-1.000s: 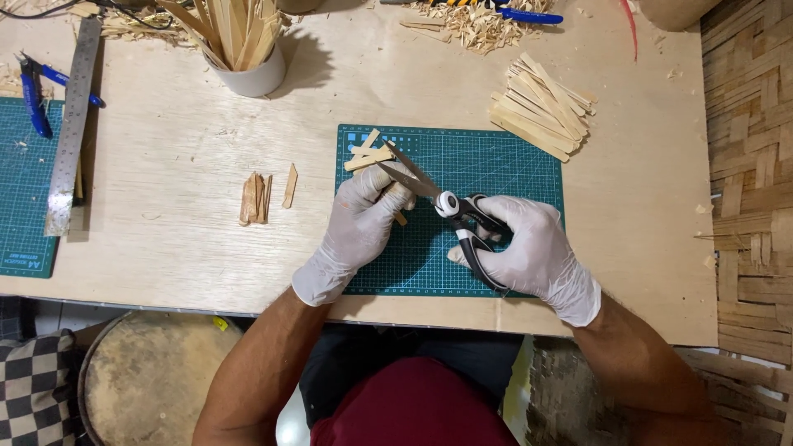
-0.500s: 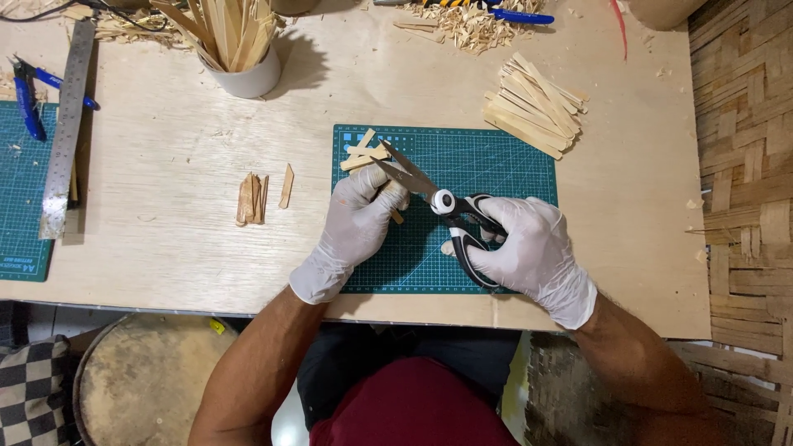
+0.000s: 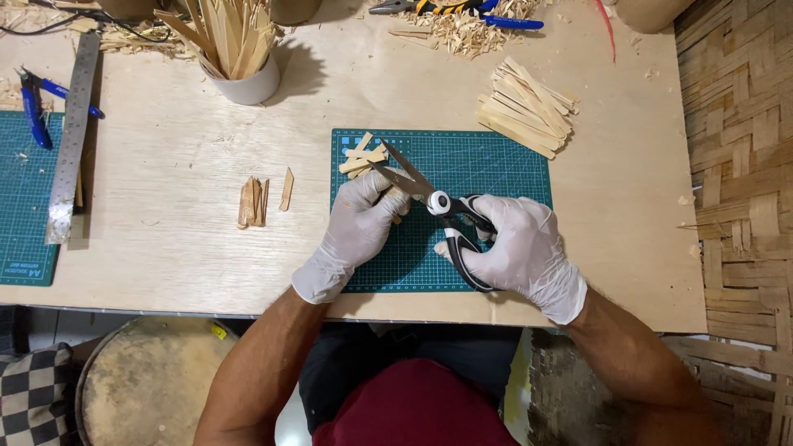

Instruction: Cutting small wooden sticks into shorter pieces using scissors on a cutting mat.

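Note:
Both my hands wear white gloves over a green cutting mat [image 3: 496,173]. My right hand [image 3: 516,248] grips the black and white handles of a pair of scissors [image 3: 429,198], whose blades stand apart and point up-left. My left hand [image 3: 359,219] pinches a short wooden strip [image 3: 395,198] beside the blades. A few cut strip pieces [image 3: 362,157] lie on the mat just beyond the blade tips.
A stack of long wooden strips [image 3: 529,107] lies at the back right. A white cup of strips [image 3: 239,58] stands back left. Small cut pieces [image 3: 256,200], a steel ruler [image 3: 70,136], blue cutters [image 3: 35,107], pliers [image 3: 454,10] and shavings [image 3: 471,33] lie around.
The hands and scissors have hardly shifted; the blades remain apart by the strip in my left hand.

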